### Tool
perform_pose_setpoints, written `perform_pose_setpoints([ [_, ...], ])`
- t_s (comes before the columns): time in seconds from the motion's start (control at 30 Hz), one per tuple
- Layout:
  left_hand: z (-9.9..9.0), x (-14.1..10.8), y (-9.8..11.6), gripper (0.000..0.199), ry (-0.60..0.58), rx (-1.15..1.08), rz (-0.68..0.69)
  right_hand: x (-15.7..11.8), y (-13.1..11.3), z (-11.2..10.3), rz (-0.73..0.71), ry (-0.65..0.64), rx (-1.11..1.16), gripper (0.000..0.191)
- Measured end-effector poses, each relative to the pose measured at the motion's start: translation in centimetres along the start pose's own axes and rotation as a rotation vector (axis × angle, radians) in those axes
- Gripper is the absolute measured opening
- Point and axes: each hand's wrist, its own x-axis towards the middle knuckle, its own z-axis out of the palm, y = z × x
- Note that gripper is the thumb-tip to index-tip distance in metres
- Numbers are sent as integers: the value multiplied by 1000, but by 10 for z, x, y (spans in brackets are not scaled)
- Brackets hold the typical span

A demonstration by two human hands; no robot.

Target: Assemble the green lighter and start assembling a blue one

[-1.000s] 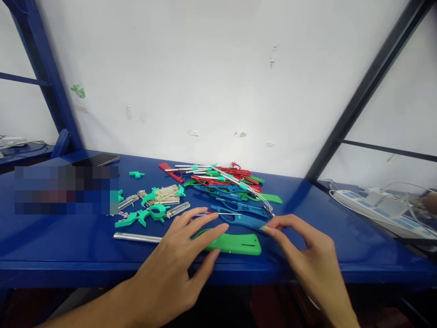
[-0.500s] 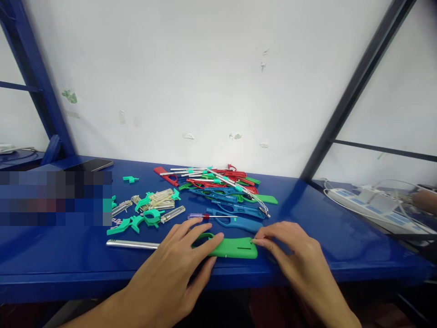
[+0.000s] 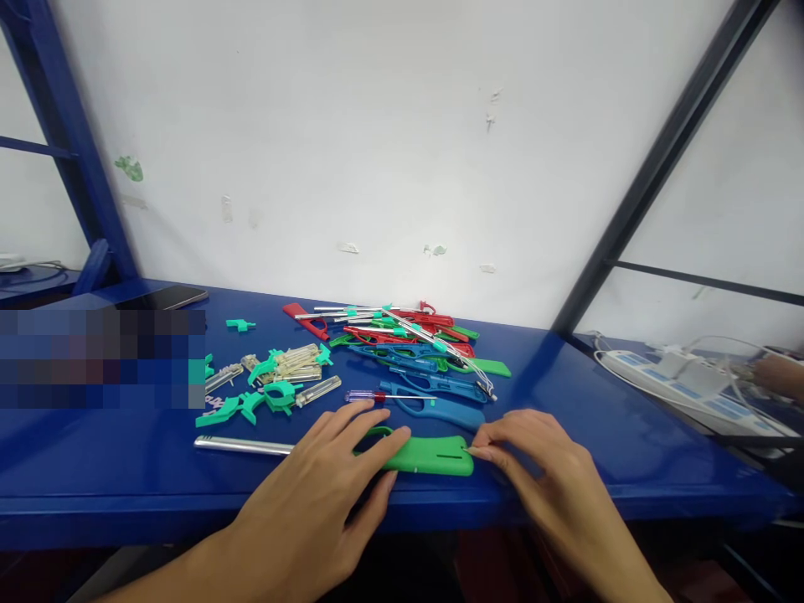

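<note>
A green long-neck lighter (image 3: 433, 455) lies along the front of the blue table, its silver metal tube (image 3: 244, 446) pointing left. My left hand (image 3: 342, 473) is closed over its middle, hiding part of the trigger loop. My right hand (image 3: 533, 461) has thumb and index finger pinched together at the right end of the handle, by a small hole; whatever is between the fingertips is too small to make out. Just behind lies a blue lighter shell (image 3: 443, 410), with a screwdriver (image 3: 368, 397) beside it, its shaft reaching over the shell.
Behind is a pile of red, green and blue lighter shells (image 3: 433, 322) with metal rods. To the left lie clear fuel tanks (image 3: 298, 360) and teal triggers (image 3: 251, 408). A phone (image 3: 172, 297) lies back left. At right are a power strip (image 3: 678, 381) and another person's hand (image 3: 782, 373).
My right hand's fingertips have shifted slightly right, off the handle's corner. My left hand and the green lighter stay in place. The view has tilted slightly.
</note>
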Motion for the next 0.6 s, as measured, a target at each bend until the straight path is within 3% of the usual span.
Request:
perform_pose_setpoints([
  [0.6, -2, 2, 0, 46, -19, 6, 20, -1, -1, 2, 55, -5, 10, 13],
])
